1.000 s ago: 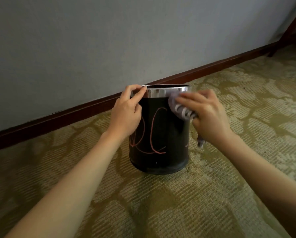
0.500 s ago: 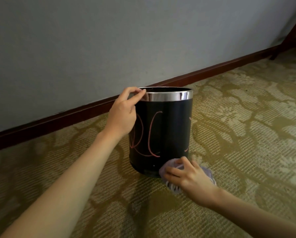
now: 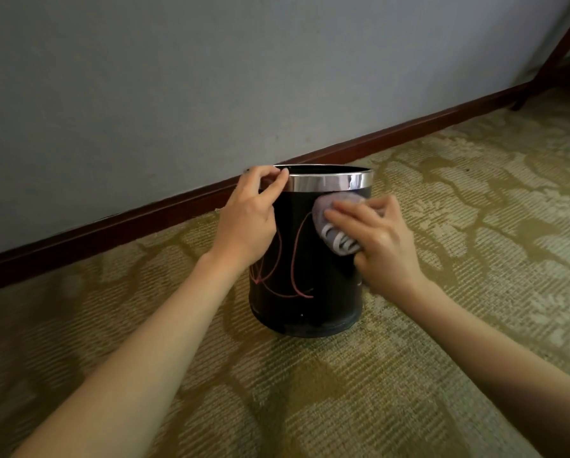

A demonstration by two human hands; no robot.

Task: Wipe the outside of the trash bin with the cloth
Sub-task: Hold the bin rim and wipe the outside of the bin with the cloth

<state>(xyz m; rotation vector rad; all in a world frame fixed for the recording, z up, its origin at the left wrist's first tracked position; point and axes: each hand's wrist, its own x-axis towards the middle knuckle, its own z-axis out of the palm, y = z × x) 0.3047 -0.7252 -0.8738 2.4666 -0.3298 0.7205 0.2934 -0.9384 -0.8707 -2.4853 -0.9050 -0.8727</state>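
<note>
A black round trash bin (image 3: 305,302) with a shiny metal rim and pink scribbled lines on its side stands upright on the carpet. My left hand (image 3: 249,223) pinches the rim at its left side. My right hand (image 3: 378,242) presses a bunched pale purple cloth (image 3: 335,223) with white stripes against the upper right of the bin's side, just below the rim. Part of the cloth is hidden under my fingers.
The patterned olive carpet (image 3: 310,391) spreads all around the bin. A grey wall (image 3: 211,77) with a dark wooden baseboard (image 3: 111,226) runs close behind it. A dark wooden furniture leg (image 3: 554,51) slants at the far right.
Half a second ago my right hand held the cloth at the bin's base on the carpet; it has swept up the side to just under the rim. My left hand stayed on the rim.
</note>
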